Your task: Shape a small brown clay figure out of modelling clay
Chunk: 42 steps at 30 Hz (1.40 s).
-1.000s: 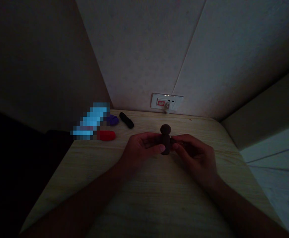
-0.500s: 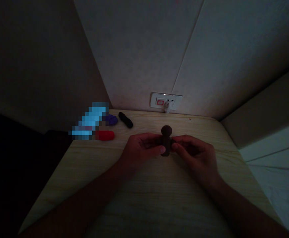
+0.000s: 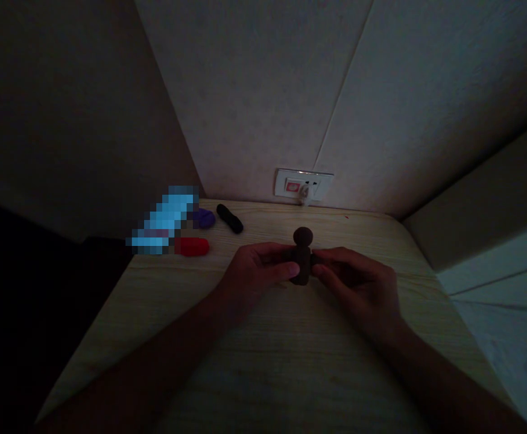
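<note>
A dark brown figure (image 3: 304, 258), with a round head on a block-like body, stands upright between my hands and looks like modelling clay. My left hand (image 3: 257, 271) grips its left side, thumb across the front of the body and fingers behind. From the other side, my right hand (image 3: 363, 280) pinches a small dark piece at the figure's right flank between thumb and fingertips. Whether that piece is fully joined to the body is hard to see in the dim light.
On the wooden tabletop (image 3: 263, 355), a red lump (image 3: 194, 246), a purple lump (image 3: 204, 218) and a black roll (image 3: 230, 219) lie at the back left, beside a blurred pale-blue patch (image 3: 166, 220). A wall socket (image 3: 286, 184) with a plug sits behind the table.
The figure's head has shifted very slightly up and to the left. Both hands keep their hold, with only small finger movements.
</note>
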Each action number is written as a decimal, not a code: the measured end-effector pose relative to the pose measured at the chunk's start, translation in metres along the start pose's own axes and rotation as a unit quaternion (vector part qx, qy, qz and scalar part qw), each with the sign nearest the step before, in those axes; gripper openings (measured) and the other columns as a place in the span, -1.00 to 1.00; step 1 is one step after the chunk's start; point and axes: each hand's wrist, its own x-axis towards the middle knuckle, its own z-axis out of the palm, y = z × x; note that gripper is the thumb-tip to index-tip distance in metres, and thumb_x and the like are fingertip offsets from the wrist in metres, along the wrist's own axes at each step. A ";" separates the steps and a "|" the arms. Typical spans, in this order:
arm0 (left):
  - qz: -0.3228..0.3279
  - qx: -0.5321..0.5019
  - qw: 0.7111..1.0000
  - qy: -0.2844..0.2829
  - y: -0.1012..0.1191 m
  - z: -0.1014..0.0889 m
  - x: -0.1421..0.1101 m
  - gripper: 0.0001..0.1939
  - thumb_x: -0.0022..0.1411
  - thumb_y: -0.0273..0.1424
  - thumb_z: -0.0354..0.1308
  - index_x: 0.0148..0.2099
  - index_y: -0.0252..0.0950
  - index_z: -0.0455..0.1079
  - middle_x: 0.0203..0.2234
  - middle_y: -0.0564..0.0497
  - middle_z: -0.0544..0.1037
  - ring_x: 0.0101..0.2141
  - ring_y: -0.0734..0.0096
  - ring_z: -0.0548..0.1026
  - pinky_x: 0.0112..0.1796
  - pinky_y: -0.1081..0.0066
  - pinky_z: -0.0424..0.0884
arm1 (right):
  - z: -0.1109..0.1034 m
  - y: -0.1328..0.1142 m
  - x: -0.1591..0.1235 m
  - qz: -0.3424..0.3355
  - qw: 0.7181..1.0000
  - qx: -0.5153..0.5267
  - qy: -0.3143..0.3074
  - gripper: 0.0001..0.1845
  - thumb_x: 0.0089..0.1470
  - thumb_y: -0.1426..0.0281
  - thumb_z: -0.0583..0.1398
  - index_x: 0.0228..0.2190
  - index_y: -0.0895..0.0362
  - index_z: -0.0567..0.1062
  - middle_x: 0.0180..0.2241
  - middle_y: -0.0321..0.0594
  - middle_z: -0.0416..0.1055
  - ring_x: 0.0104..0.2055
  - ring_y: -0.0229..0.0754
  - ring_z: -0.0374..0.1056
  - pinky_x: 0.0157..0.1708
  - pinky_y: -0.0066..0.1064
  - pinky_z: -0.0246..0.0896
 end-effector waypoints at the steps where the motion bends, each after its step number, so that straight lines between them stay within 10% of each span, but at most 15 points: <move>1: -0.001 -0.005 1.000 0.000 0.000 0.000 0.000 -0.65 -0.04 -0.45 0.53 -0.14 -0.29 0.67 -0.22 -0.10 0.74 -0.25 0.27 0.67 -0.16 0.32 0.51 | -0.001 0.000 0.000 -0.003 1.000 -0.002 -0.004 -0.77 0.10 0.47 0.39 -0.18 -0.03 0.68 -0.22 -0.26 0.69 -0.22 -0.13 0.64 -0.15 -0.29 0.64; 42: 0.029 0.045 0.998 -0.022 -0.001 -0.005 0.000 -0.65 -0.05 -0.46 0.54 -0.15 -0.26 0.65 -0.18 -0.09 0.74 -0.16 0.15 0.69 -0.08 0.18 0.58 | 0.000 0.002 -0.003 -0.029 0.999 -0.029 0.004 -0.80 0.13 0.48 0.37 -0.20 -0.02 0.65 -0.25 -0.28 0.68 -0.25 -0.15 0.64 -0.19 -0.32 0.64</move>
